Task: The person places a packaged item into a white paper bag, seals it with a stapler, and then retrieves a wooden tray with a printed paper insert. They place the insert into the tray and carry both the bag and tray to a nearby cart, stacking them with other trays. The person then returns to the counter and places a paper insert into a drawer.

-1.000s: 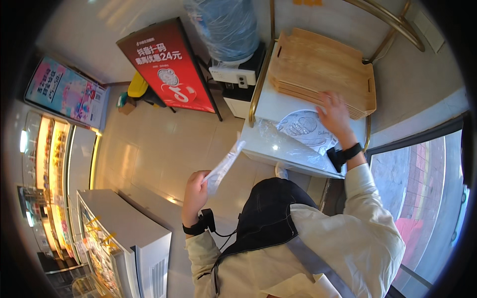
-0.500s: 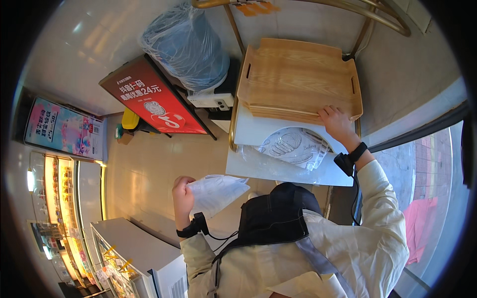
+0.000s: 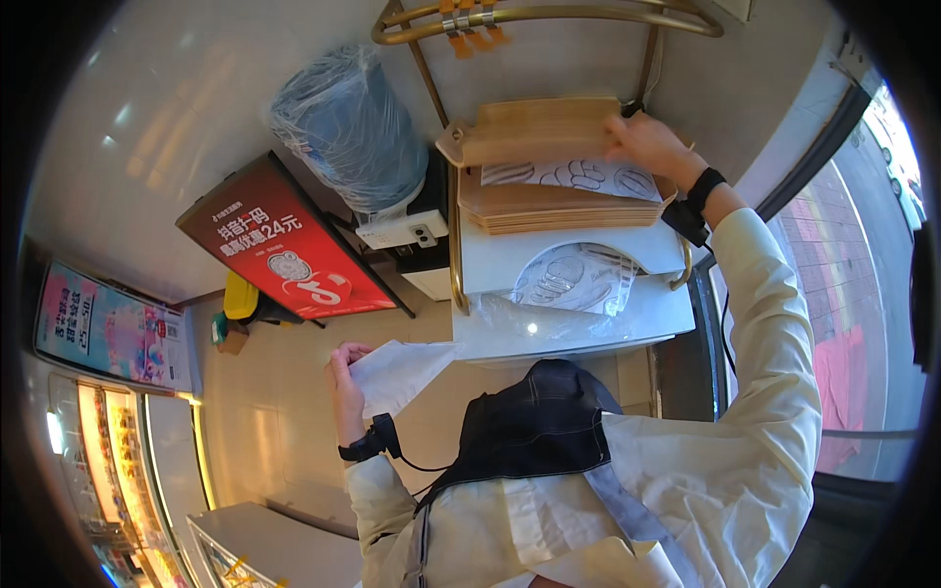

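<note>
Pale wood in the head view: the right hand (image 3: 649, 143) grasps the edge of a tilted tray (image 3: 539, 129), its fingers blurred. That tray partly hides a line-drawn sheet (image 3: 588, 178) lying on the stacked trays (image 3: 559, 217) beneath. The left hand (image 3: 345, 380) grips thin white paper (image 3: 400, 378), covering one corner. Crinkled clear plastic (image 3: 498, 313) shines on the white cabinet (image 3: 669, 318).

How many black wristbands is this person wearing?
2: one black wristband sits by the left hand, which holds white paper; the other sits by the right hand, which holds the tilted wooden tray.
</note>
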Demonstrator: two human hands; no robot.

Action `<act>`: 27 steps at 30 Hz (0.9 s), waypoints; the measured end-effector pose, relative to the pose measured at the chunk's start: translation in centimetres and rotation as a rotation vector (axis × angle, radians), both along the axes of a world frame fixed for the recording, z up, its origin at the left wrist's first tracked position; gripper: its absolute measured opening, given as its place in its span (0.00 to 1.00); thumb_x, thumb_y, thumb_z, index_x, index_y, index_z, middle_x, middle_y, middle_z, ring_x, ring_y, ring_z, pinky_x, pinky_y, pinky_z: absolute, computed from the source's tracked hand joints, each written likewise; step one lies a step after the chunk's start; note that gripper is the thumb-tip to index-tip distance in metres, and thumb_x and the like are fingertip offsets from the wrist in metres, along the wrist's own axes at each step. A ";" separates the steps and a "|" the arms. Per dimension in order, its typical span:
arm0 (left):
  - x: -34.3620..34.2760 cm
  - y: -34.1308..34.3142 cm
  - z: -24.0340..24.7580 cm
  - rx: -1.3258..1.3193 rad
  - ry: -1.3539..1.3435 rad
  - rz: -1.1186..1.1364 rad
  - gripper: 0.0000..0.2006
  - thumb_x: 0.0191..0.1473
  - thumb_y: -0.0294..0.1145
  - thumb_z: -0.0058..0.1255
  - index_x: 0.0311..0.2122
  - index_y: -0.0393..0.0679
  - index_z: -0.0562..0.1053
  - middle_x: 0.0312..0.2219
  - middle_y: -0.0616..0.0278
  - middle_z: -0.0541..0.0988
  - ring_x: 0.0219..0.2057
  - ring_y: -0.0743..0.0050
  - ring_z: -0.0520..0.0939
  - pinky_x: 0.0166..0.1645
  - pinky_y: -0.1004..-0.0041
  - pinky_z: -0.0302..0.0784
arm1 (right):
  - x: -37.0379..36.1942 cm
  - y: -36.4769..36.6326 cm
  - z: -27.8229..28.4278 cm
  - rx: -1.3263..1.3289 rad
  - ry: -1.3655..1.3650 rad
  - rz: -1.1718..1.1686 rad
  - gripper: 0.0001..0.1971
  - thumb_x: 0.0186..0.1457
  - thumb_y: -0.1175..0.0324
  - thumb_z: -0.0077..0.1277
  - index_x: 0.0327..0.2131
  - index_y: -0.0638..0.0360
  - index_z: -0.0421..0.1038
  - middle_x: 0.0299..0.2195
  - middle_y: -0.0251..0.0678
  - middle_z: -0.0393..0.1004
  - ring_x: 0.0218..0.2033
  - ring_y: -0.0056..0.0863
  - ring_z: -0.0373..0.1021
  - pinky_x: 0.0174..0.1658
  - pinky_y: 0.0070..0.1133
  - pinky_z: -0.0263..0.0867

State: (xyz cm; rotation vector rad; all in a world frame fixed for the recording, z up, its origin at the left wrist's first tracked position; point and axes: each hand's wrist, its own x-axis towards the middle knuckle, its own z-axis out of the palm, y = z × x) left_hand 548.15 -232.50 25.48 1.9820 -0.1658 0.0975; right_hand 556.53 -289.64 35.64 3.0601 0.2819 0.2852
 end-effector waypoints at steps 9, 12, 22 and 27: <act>-0.6 3.2 -0.9 -0.188 -0.057 0.068 0.20 0.60 0.41 0.34 0.26 0.38 0.72 0.15 0.74 0.59 0.19 0.87 0.58 0.23 0.82 0.50 | -3.6 2.5 -2.1 -0.003 -0.232 -0.140 0.03 0.47 0.67 0.48 0.28 0.50 0.70 0.31 0.31 0.68 0.36 0.33 0.68 0.36 0.29 0.65; -0.3 4.3 -0.2 -0.167 -0.041 0.083 0.16 0.59 0.38 0.39 0.26 0.39 0.73 0.15 0.76 0.57 0.18 0.88 0.56 0.22 0.82 0.48 | -5.6 2.9 -1.3 -0.011 -0.371 -0.114 0.01 0.47 0.68 0.48 0.26 0.51 0.69 0.29 0.32 0.66 0.34 0.34 0.68 0.35 0.29 0.64; 2.9 4.5 1.0 -0.065 0.172 -0.214 0.11 0.56 0.32 0.43 0.27 0.38 0.74 0.14 0.76 0.61 0.18 0.90 0.59 0.22 0.83 0.50 | -27.6 14.0 -3.3 0.100 -0.475 -0.097 0.10 0.35 0.71 0.53 0.26 0.59 0.69 0.20 0.32 0.58 0.24 0.30 0.62 0.29 0.25 0.58; 5.9 1.6 2.1 0.165 0.171 -0.418 0.10 0.55 0.30 0.43 0.28 0.37 0.74 0.17 0.73 0.69 0.18 0.89 0.63 0.22 0.83 0.54 | -31.2 17.8 -4.1 0.106 -0.376 -0.024 0.10 0.33 0.72 0.53 0.26 0.58 0.70 0.21 0.29 0.60 0.25 0.24 0.64 0.31 0.23 0.60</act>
